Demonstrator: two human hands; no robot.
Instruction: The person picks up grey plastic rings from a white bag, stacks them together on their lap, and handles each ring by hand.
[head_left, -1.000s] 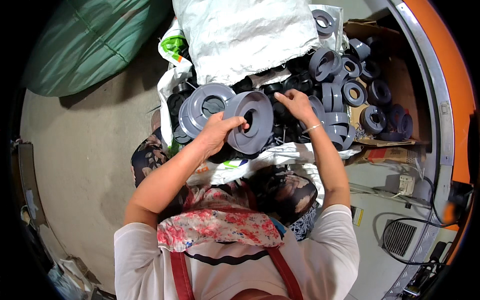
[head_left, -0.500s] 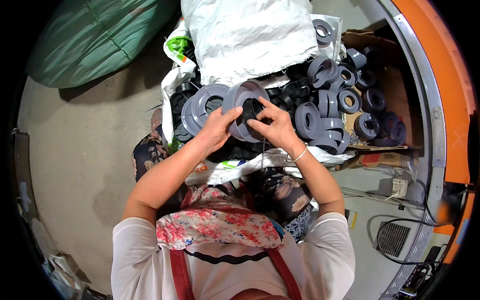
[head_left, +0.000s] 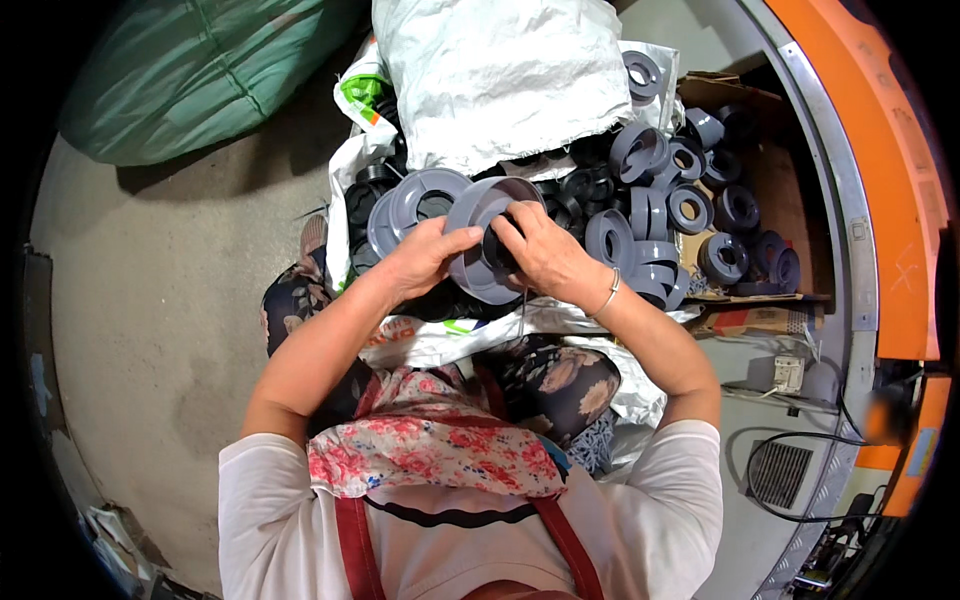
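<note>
A grey plastic ring-shaped part [head_left: 470,212] with a raised rim is tilted up in front of me. My left hand [head_left: 428,258] grips its left side, the thumb lying over the rim. Inside the ring, my right hand [head_left: 545,255] has its fingers closed on a black ribbed round cap [head_left: 492,248], which sits at the ring's central opening and is partly covered by the fingers. Left of it, more grey flanged rings [head_left: 415,198] rest on a heap of black caps [head_left: 362,200].
A white woven sack [head_left: 500,85] lies over the far side of the heap. On the right, several grey rings [head_left: 690,208] lie in and beside a cardboard box [head_left: 790,200]. A large green bundle [head_left: 200,80] stands at far left; an orange machine frame [head_left: 850,150] curves along the right.
My right hand has pushed the black cap deeper into the grey ring, and its fingers now lie over the cap. The left hand keeps its hold on the ring.
</note>
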